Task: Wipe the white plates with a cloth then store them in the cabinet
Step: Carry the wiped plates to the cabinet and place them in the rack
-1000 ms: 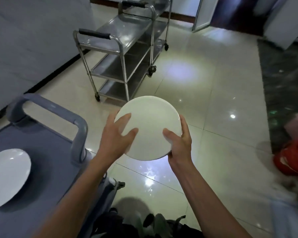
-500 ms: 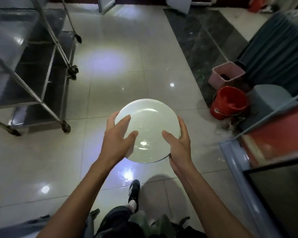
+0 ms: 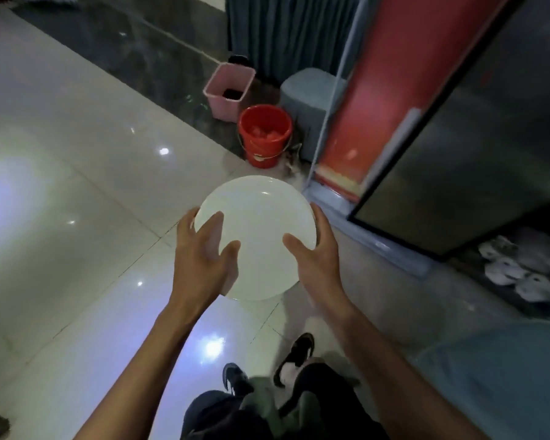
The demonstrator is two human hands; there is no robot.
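I hold the plate (image 3: 256, 236) mid-frame, left hand (image 3: 200, 258) and right hand (image 3: 318, 252) gripping its rim, thumbs on top. No cloth visible; I judge storing remains, cabinet (image 3: 477, 173) at right.

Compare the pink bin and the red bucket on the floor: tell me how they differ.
The pink bin is squarish with straight walls; the red bucket is round. The pink bin stands farther from the person, the red bucket nearer. The red bucket has a wire handle; none shows on the pink bin. Both stand upright and open-topped on the dark floor strip.
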